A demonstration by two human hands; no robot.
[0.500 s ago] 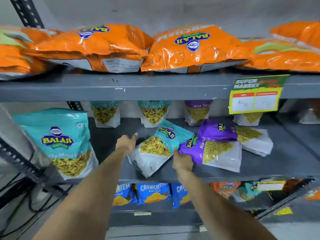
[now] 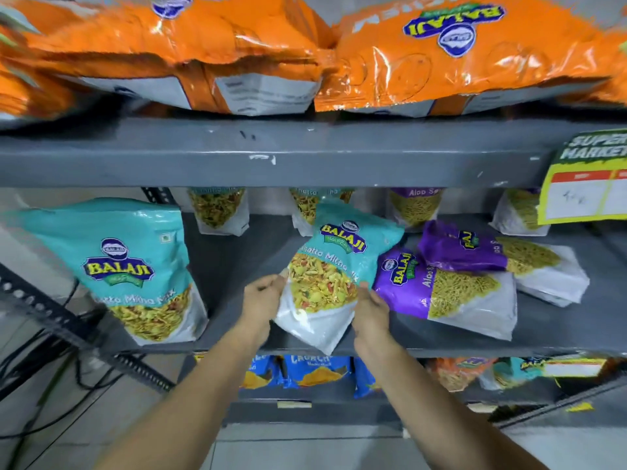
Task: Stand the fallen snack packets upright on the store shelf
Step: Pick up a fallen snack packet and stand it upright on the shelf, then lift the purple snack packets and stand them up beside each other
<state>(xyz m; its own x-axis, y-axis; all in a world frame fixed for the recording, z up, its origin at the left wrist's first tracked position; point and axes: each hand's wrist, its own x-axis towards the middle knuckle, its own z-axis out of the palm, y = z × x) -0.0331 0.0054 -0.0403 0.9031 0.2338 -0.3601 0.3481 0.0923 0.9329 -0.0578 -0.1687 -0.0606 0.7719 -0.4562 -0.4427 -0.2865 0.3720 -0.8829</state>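
A teal Balaji snack packet (image 2: 334,266) is tilted to the right at the middle of the grey middle shelf (image 2: 237,266), its lower end over the front edge. My left hand (image 2: 263,298) grips its left side and my right hand (image 2: 369,308) grips its right side. To the right, two purple Aloo Sev packets (image 2: 441,290) (image 2: 502,259) lie flat, one partly over the other. Another teal packet (image 2: 125,266) stands upright at the left.
Several small packets (image 2: 219,210) stand along the shelf's back wall. Big orange bags (image 2: 458,52) lie on the top shelf. A green and yellow price tag (image 2: 583,184) hangs at the right. Blue packets (image 2: 315,368) fill the shelf below. Cables (image 2: 44,368) hang at the left.
Both hands have closed on the tilted teal packet and raised it more upright. The camera has moved closer to the shelf.
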